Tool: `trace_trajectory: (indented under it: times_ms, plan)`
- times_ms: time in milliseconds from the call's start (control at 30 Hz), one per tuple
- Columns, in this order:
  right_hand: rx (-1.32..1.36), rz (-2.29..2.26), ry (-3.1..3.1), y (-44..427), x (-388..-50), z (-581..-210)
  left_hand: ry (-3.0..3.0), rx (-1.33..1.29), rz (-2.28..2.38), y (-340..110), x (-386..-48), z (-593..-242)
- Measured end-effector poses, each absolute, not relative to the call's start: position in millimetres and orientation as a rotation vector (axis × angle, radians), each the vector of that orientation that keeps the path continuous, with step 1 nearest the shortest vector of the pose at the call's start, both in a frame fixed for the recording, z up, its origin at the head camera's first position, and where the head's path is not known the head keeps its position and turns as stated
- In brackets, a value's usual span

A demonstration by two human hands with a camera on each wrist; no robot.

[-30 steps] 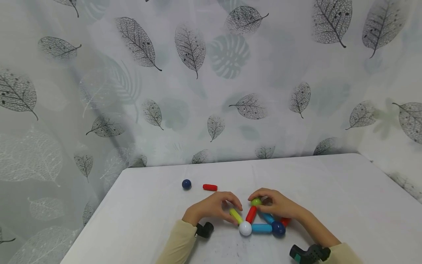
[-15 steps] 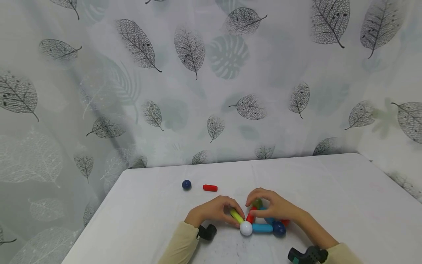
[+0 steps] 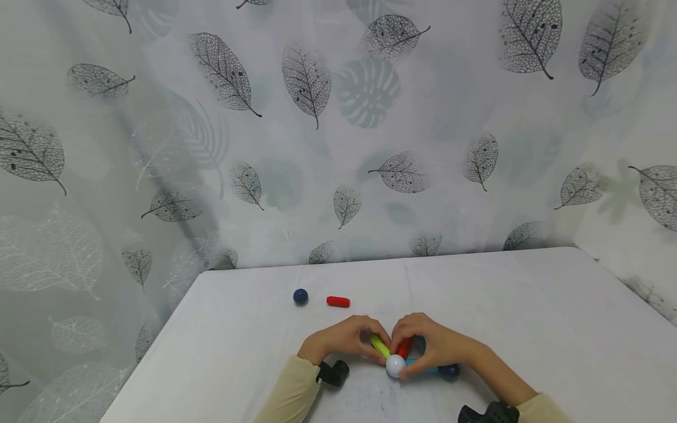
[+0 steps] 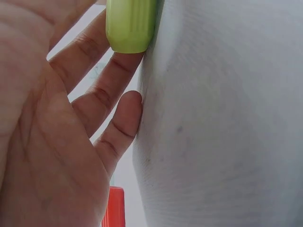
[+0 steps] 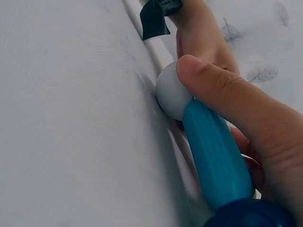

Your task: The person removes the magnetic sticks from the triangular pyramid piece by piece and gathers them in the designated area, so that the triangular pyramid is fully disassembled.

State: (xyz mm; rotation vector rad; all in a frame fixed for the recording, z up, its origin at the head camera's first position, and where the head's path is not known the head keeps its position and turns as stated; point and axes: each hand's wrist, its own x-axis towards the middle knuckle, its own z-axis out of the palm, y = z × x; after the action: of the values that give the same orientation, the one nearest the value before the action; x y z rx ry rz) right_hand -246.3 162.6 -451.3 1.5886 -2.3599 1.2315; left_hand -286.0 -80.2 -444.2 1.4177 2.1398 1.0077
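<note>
The left hand pinches a yellow-green stick, whose end also shows in the left wrist view. At the stick's near end sits a white ball. The right hand grips that ball, its thumb on the ball's side in the right wrist view. A blue stick joins the white ball to a dark blue ball. Partly behind the right fingers, a red stick leans away from the white ball. The green ball is hidden by the right hand.
Farther back on the white table lie a loose dark blue ball and a loose red stick. A leaf-patterned curtain hangs behind the table. Each wrist wears a black camera.
The right hand has let go of the green ball and moved toward the near left, onto the white ball. The left hand has shifted slightly right with the yellow-green stick.
</note>
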Motion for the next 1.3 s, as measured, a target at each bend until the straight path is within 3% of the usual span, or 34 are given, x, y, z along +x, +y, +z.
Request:
trace_trajectory:
  times_ms: [500,1300]
  plan:
    - [1.544,1.295,-2.431,163,-247,-452,2.124,1.403,0.976,-78,-285,-443]
    - [1.662,1.197,-2.373,161,-245,-450,2.321,1.117,1.052,-95,-288,-439]
